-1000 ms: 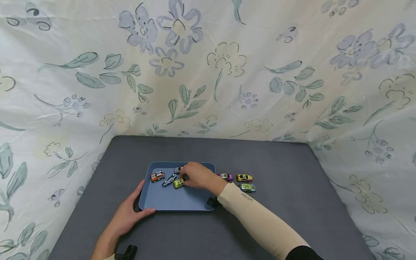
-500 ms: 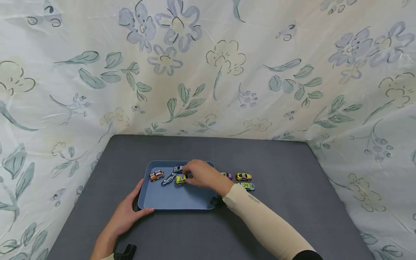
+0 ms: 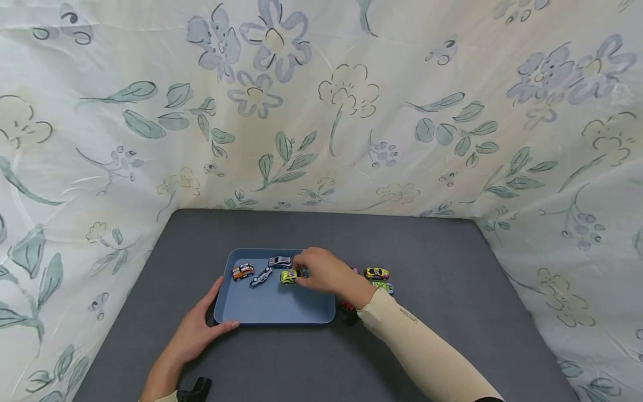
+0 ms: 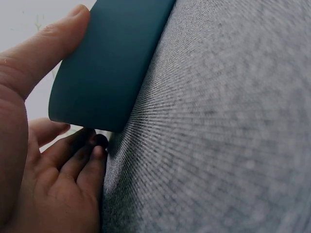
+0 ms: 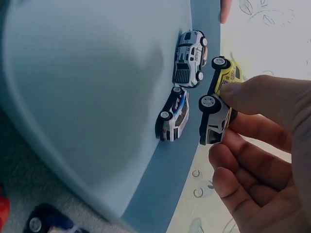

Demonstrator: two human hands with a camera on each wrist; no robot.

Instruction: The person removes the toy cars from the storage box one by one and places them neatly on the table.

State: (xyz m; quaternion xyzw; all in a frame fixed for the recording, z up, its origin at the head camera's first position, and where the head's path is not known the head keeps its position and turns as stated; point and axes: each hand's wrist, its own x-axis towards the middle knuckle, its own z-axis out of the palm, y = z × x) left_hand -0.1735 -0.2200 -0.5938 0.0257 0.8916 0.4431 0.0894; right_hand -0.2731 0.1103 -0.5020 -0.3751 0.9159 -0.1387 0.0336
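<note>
At least seven toy cars (image 3: pixel 279 262), one tray (image 3: pixel 273 310), one table (image 3: pixel 452 268)

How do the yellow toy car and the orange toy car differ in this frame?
The yellow toy car is pinched by the right hand, while the orange toy car sits untouched in the blue tray. The orange toy car is nearer the left hand than the yellow toy car.

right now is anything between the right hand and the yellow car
Nothing visible: the right hand pinches the yellow car directly, over the tray. A silver car sits close by in the tray, but off to the side, not between them.
</note>
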